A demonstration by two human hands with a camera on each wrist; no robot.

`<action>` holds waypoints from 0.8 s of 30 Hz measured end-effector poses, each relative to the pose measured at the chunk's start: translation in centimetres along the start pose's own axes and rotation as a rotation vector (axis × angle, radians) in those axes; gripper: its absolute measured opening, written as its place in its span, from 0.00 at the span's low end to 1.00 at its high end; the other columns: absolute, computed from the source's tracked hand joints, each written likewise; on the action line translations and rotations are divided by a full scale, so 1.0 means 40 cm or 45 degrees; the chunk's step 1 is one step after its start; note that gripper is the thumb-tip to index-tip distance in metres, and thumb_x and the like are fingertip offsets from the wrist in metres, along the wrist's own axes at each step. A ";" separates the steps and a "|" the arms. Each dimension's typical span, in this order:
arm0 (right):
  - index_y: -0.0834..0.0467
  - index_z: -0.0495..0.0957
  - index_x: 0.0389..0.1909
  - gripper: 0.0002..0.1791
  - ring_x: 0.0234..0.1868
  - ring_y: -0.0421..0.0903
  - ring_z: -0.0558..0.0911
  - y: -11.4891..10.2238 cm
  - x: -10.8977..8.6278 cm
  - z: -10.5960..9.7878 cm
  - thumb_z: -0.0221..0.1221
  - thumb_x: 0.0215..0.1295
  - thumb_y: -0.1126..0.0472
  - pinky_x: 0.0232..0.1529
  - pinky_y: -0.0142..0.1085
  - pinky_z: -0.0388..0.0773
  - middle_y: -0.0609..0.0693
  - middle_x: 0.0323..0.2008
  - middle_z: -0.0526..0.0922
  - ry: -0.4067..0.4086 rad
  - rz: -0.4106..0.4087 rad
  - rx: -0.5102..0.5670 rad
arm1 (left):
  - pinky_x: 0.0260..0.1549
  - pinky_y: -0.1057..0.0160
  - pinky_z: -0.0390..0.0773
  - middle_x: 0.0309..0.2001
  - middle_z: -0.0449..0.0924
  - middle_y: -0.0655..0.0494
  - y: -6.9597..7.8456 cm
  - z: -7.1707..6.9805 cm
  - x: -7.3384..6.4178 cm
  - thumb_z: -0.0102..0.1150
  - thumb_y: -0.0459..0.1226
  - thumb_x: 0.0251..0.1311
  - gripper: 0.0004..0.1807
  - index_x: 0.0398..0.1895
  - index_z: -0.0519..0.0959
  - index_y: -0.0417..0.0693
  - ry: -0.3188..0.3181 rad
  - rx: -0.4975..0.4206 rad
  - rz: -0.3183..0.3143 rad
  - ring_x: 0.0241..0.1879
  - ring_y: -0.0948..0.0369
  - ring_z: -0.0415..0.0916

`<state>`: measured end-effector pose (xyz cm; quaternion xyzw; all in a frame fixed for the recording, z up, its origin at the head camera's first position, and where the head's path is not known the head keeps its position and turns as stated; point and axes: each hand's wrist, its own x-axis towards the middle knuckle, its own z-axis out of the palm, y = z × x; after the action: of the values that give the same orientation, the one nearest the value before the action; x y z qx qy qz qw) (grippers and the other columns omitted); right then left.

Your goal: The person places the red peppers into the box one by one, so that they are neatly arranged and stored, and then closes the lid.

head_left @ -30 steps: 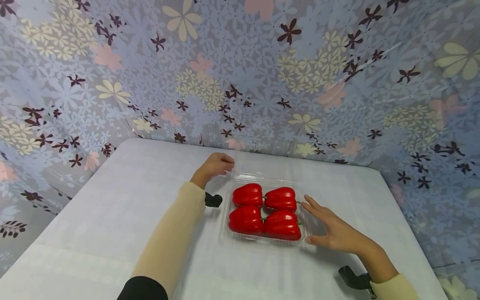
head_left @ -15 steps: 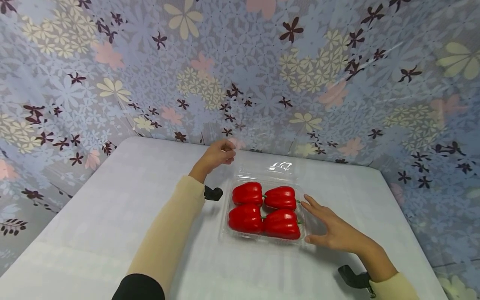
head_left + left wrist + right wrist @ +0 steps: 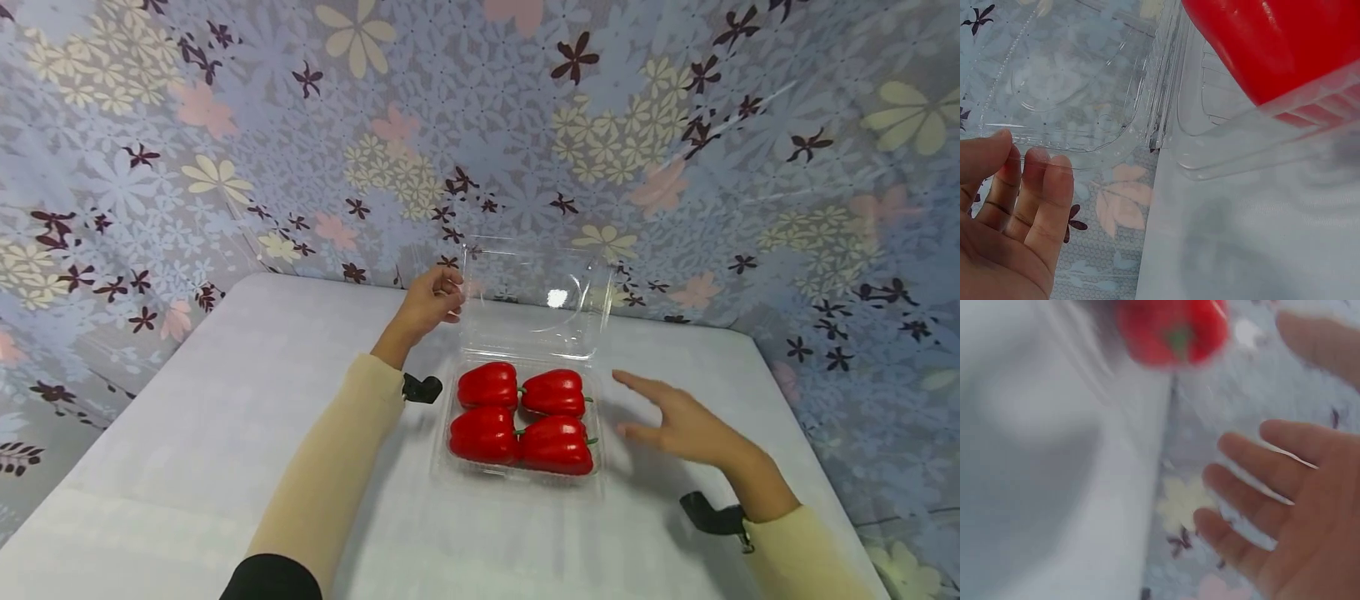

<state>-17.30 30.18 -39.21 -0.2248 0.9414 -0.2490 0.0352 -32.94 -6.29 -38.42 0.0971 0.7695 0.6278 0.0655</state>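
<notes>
Several glossy red bell peppers (image 3: pixel 483 435) lie in a clear plastic clamshell container (image 3: pixel 517 474), filling its base in two rows. Its hinged lid (image 3: pixel 557 297) is raised at the back, tilted up against the patterned backdrop. My left hand (image 3: pixel 430 305) pinches the lid's left edge; in the left wrist view its thumb and fingers close on the lid rim (image 3: pixel 1066 150). To the right of the container, my right hand (image 3: pixel 686 425) hovers with fingers spread, apart from it. The right wrist view is blurred, but the palm (image 3: pixel 1310 512) holds nothing.
The container rests on a white-covered table (image 3: pixel 300 333). A floral fabric backdrop (image 3: pixel 517 150) rises along the table's far edge and sides. Dark camera mounts (image 3: pixel 422 389) sit on both wrists.
The lid has swung upward with my left hand, which moved slightly up and back. My right hand has drawn up and away from the container's right side.
</notes>
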 end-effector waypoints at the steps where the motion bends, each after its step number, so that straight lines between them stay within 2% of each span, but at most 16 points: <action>1: 0.63 0.64 0.71 0.38 0.64 0.66 0.74 0.006 0.018 -0.025 0.64 0.64 0.53 0.60 0.63 0.74 0.64 0.66 0.74 0.029 0.027 -0.005 | 0.34 0.66 0.84 0.38 0.71 0.56 -0.001 -0.002 -0.002 0.54 0.29 0.67 0.18 0.59 0.69 0.36 0.002 0.000 0.004 0.33 0.61 0.75; 4: 0.65 0.65 0.70 0.32 0.60 0.65 0.78 0.019 0.077 -0.087 0.61 0.68 0.58 0.56 0.60 0.78 0.66 0.62 0.77 0.140 0.106 0.019 | 0.36 0.64 0.85 0.38 0.72 0.56 0.000 -0.007 -0.004 0.54 0.29 0.67 0.16 0.57 0.70 0.37 0.000 0.004 0.010 0.34 0.60 0.75; 7: 0.64 0.62 0.71 0.32 0.62 0.65 0.77 0.028 0.138 -0.121 0.58 0.71 0.58 0.56 0.60 0.78 0.66 0.63 0.75 0.198 0.220 0.068 | 0.37 0.63 0.86 0.38 0.72 0.56 0.002 -0.010 -0.005 0.54 0.29 0.67 0.13 0.54 0.71 0.41 0.004 0.006 0.004 0.34 0.60 0.75; 12: 0.63 0.55 0.75 0.36 0.67 0.66 0.71 0.047 0.219 -0.119 0.56 0.72 0.59 0.61 0.61 0.74 0.67 0.68 0.69 0.192 0.307 0.217 | 0.40 0.60 0.86 0.37 0.71 0.57 -0.004 -0.009 -0.007 0.55 0.29 0.67 0.12 0.53 0.71 0.42 0.014 -0.011 -0.026 0.35 0.59 0.75; 16: 0.63 0.51 0.76 0.35 0.67 0.62 0.71 0.063 0.255 -0.102 0.53 0.74 0.61 0.65 0.54 0.75 0.66 0.69 0.67 0.153 0.349 0.486 | 0.44 0.55 0.87 0.38 0.72 0.56 -0.004 -0.006 -0.008 0.54 0.29 0.68 0.12 0.53 0.72 0.42 0.013 -0.001 -0.033 0.35 0.58 0.76; 18: 0.63 0.54 0.75 0.32 0.62 0.54 0.76 0.068 0.265 -0.094 0.52 0.75 0.62 0.62 0.45 0.79 0.62 0.64 0.70 0.176 0.363 0.651 | 0.45 0.54 0.86 0.39 0.72 0.55 -0.003 -0.004 -0.005 0.54 0.30 0.68 0.13 0.54 0.71 0.41 0.008 0.012 -0.021 0.36 0.58 0.76; 21: 0.64 0.61 0.69 0.25 0.50 0.39 0.80 0.070 0.274 -0.085 0.52 0.74 0.63 0.53 0.33 0.83 0.48 0.51 0.76 0.257 0.370 0.860 | 0.46 0.53 0.86 0.40 0.72 0.54 0.002 0.000 0.000 0.54 0.30 0.68 0.15 0.56 0.71 0.38 0.009 0.021 0.005 0.36 0.58 0.76; 24: 0.64 0.67 0.60 0.18 0.42 0.33 0.81 0.067 0.279 -0.077 0.54 0.73 0.64 0.46 0.29 0.84 0.39 0.40 0.77 0.332 0.363 0.940 | 0.45 0.53 0.87 0.39 0.72 0.54 0.003 0.003 0.004 0.54 0.29 0.68 0.17 0.58 0.70 0.35 0.019 0.016 0.013 0.35 0.58 0.76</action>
<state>-28.93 28.75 -37.32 -0.0311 0.8073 -0.5887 0.0282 -33.07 -6.13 -38.34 0.0969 0.7734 0.6239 0.0560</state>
